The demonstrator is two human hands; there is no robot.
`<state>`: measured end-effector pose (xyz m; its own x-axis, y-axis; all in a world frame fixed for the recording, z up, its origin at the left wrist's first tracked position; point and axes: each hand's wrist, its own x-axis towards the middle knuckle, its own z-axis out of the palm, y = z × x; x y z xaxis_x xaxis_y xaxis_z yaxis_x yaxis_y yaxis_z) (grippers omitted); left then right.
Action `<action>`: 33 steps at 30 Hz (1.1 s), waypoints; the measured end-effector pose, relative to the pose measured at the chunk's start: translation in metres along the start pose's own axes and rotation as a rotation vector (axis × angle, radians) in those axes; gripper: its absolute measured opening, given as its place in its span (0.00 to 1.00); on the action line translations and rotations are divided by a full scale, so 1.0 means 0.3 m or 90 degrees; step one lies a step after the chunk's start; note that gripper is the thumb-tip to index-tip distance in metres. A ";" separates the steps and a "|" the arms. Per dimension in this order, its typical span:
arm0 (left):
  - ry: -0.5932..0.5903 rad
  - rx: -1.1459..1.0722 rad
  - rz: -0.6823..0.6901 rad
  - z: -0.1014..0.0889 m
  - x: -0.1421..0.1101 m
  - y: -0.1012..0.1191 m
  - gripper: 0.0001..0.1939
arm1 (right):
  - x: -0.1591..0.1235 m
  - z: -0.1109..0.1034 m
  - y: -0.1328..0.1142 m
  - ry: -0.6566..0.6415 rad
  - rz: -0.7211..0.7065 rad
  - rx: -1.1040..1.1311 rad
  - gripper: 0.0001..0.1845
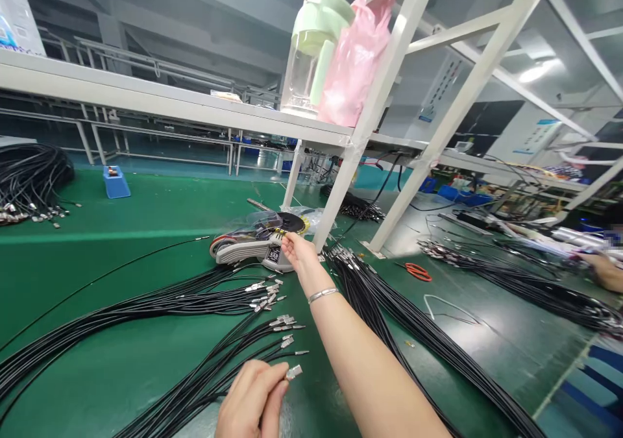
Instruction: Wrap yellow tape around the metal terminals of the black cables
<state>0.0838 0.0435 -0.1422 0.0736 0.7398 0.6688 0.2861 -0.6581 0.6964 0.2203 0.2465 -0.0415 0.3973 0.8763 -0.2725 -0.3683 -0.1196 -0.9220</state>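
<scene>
While the left hand (pixel 253 399) pinches a black cable (pixel 204 386) just behind its silver metal tip (pixel 293 372), that tip points right and slightly up, away from the fingers, and the cable's long axis trails off down-left across the green counter (pixel 97 217). It is a thin, glossy black lead, one of a fan of like cables (pixel 160 305) whose silver ends (pixel 272 308) all face right toward the middle of the counter. The right hand (pixel 298 250) stretches forward, a silver bracelet (pixel 322 294) on its wrist, with fingers curled closed on the front of a tape dispenser (pixel 250 243) that sits low against a white frame post (pixel 350 152). Right of the forearm a second thick bundle of black cables (pixel 389 315) runs diagonally toward the near edge, leaving only a narrow green lane between the two bundles. Beyond it lie orange scissors (pixel 417 271) on open counter. Far left, a coiled heap of cables (pixel 29 178) and a blue bin (pixel 115 182) stand well apart. Another person's hand (pixel 606 270) rests at the far right.
</scene>
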 end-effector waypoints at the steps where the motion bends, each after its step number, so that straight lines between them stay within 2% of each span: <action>1: -0.018 0.000 -0.001 -0.013 0.007 0.005 0.09 | -0.015 -0.008 -0.006 -0.009 -0.009 0.004 0.12; 3: -0.060 0.006 0.000 -0.038 0.020 0.016 0.09 | -0.074 -0.053 -0.008 -0.035 -0.029 0.010 0.08; 5: -0.095 0.016 0.004 -0.055 0.028 0.029 0.10 | -0.177 -0.138 0.010 -0.070 -0.049 0.011 0.06; 10: -0.130 0.030 -0.018 -0.055 0.022 0.058 0.11 | -0.533 -0.388 0.136 -0.142 -0.077 -0.047 0.11; 12: -0.139 0.037 -0.018 -0.049 0.014 0.069 0.11 | -0.643 -0.435 0.200 -0.123 -0.087 -0.100 0.10; 14: -0.141 0.042 0.001 -0.045 0.007 0.080 0.11 | -0.708 -0.444 0.252 -0.121 -0.083 -0.120 0.10; 18: -0.127 0.041 0.020 -0.046 0.002 0.104 0.11 | -0.743 -0.416 0.295 -0.134 -0.079 -0.096 0.09; 22: -0.134 0.021 0.039 -0.056 0.006 0.114 0.10 | -0.746 -0.403 0.291 -0.124 -0.093 -0.081 0.10; 28: -0.141 0.004 0.113 -0.064 0.013 0.109 0.14 | -0.758 -0.397 0.285 -0.118 -0.090 -0.060 0.09; 33: -0.139 0.010 0.139 -0.068 0.017 0.110 0.16 | -0.750 -0.392 0.275 -0.125 -0.100 -0.068 0.09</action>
<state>0.0743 0.0227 -0.1106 0.3372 0.5954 0.7292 0.2560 -0.8034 0.5376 0.1993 -0.0153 -0.0886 0.2685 0.9603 -0.0757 -0.2202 -0.0153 -0.9753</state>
